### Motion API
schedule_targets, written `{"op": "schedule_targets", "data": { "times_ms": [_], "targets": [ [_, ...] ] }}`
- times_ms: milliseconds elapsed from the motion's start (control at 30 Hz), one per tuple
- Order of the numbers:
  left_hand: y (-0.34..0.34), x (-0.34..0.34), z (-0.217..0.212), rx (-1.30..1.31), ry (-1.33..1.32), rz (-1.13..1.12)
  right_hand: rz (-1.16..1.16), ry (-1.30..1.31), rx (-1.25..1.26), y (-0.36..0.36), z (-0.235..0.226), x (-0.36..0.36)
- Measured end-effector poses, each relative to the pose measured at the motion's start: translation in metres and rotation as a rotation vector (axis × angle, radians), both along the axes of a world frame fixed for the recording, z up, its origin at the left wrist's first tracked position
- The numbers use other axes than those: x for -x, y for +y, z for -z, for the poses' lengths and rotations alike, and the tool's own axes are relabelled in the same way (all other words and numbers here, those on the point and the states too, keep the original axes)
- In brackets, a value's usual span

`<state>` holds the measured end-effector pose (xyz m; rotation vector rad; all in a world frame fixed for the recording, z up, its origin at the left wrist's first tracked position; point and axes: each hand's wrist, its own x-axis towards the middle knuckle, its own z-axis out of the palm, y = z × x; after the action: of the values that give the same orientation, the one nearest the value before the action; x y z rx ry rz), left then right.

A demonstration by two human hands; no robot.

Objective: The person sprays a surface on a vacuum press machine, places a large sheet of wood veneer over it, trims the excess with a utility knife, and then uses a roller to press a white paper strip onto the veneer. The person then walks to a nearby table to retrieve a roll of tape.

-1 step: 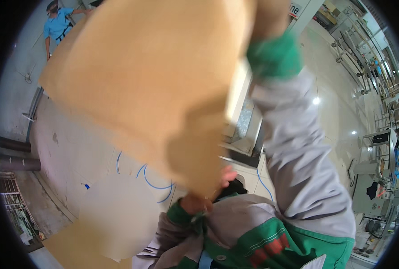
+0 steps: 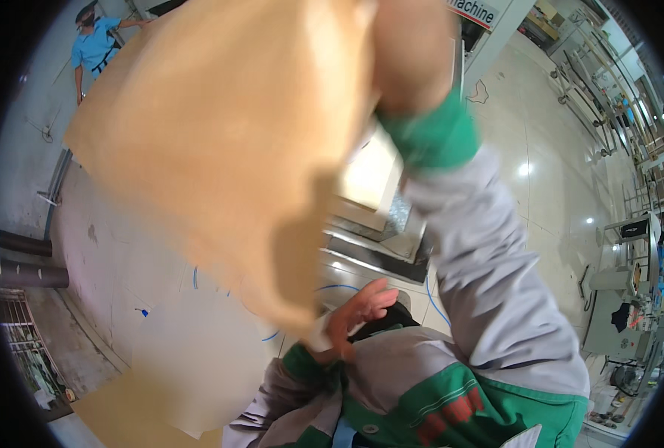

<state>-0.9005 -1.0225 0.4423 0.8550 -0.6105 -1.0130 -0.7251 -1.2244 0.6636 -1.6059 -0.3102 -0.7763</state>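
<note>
A large tan sheet (image 2: 220, 157), like paper or thin board, hangs raised across the upper left and middle, blurred by motion. My right hand (image 2: 416, 56) is up at the sheet's right edge and closed on it; its fingers are smeared. Low in the middle, my left hand (image 2: 363, 308) has its fingers stretched out, pointing right. The sheet's lower corner lies just left of its wrist, and whether they touch is unclear.
Behind the sheet stands a machine with a pale top (image 2: 369, 179). A person in blue (image 2: 93, 46) stands at the far left. Blue hose (image 2: 438, 302) runs on the floor. Another tan sheet (image 2: 134, 411) lies lower left. Wheeled racks (image 2: 601, 97) and a sewing machine (image 2: 622, 282) line the right.
My right hand and the sheet's right edge have moved left. More of the machine and of my left hand now shows.
</note>
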Motion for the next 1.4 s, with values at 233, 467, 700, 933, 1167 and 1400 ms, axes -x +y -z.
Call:
{"op": "schedule_targets", "data": {
  "times_ms": [233,467,700,933,1167,1400],
  "targets": [
    [-0.112,-0.015,0.015,0.193,-0.068,-0.909,-0.466,0.707,-0.580,-0.050,0.166,0.047],
    [-0.165,-0.082,0.015,-0.055,0.224,-1.379,-0.588,0.726,-0.461,-0.106,0.263,0.051],
    [-0.205,-0.084,-0.022,-0.209,0.096,-1.643,-0.919,0.978,-1.437,-0.228,0.320,-0.038],
    [-0.239,-0.103,-0.065,-0.108,0.106,-1.773,-0.414,1.087,-1.629,-0.317,0.412,-0.178],
    [-0.238,-0.168,-0.150,-0.101,-0.102,-1.709,-0.594,1.461,-1.390,-0.351,0.413,-0.193],
    [-0.272,-0.234,-0.231,-0.193,-0.212,-1.832,-0.474,1.303,-1.419,-0.431,0.414,-0.307]
  ]
}}
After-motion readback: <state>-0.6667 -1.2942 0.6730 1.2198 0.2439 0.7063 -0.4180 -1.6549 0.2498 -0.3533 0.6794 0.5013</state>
